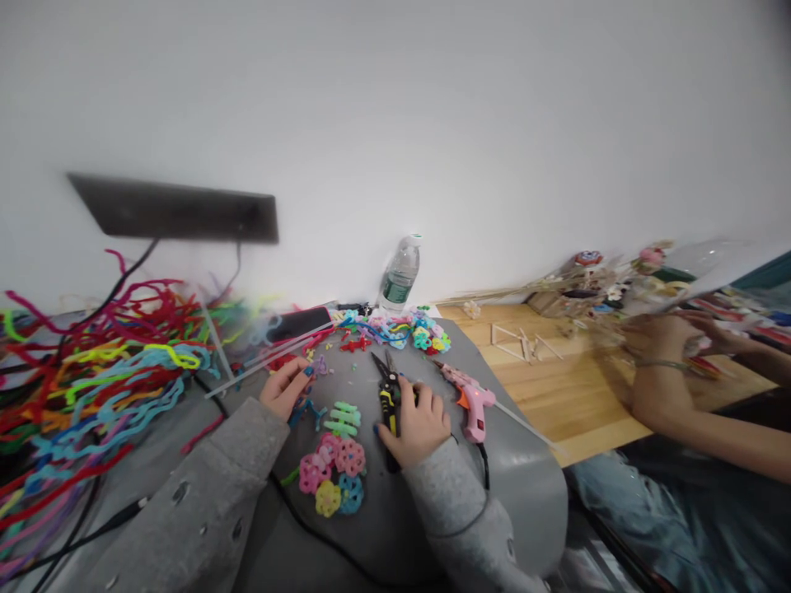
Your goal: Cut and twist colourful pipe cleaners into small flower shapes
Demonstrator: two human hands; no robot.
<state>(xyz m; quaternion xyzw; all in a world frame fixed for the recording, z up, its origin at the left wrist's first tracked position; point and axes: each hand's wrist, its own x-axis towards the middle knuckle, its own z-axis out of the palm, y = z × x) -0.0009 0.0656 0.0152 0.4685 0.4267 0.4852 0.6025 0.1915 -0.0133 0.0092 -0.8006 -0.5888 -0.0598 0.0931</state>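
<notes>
My left hand (pixel 285 389) is closed in a pinch on a small purple pipe-cleaner piece (pixel 320 366). Thumb and fingers of my right hand (pixel 423 422) are round a pair of black-and-yellow pliers (pixel 386 399), whose jaws point away from me and stand slightly apart. Between my hands lie blue bent pipe cleaners (pixel 315 412) and a stack of light-green pieces (pixel 344 418). Nearer to me is a cluster of pipe-cleaner flowers (pixel 315 473) in pink, yellow and blue. A pink glue gun (pixel 475 403) rests to the right of my right hand.
Many coloured pipe cleaners (pixel 136 371) are heaped at left. A water bottle (pixel 401 276) stands by the wall, behind more pipe-cleaner flowers (pixel 429 333). A black cable (pixel 309 527) crosses the grey mat (pixel 519 494). On the right, a co-worker's arms (pixel 673 403) reach over the wooden table (pixel 556 399).
</notes>
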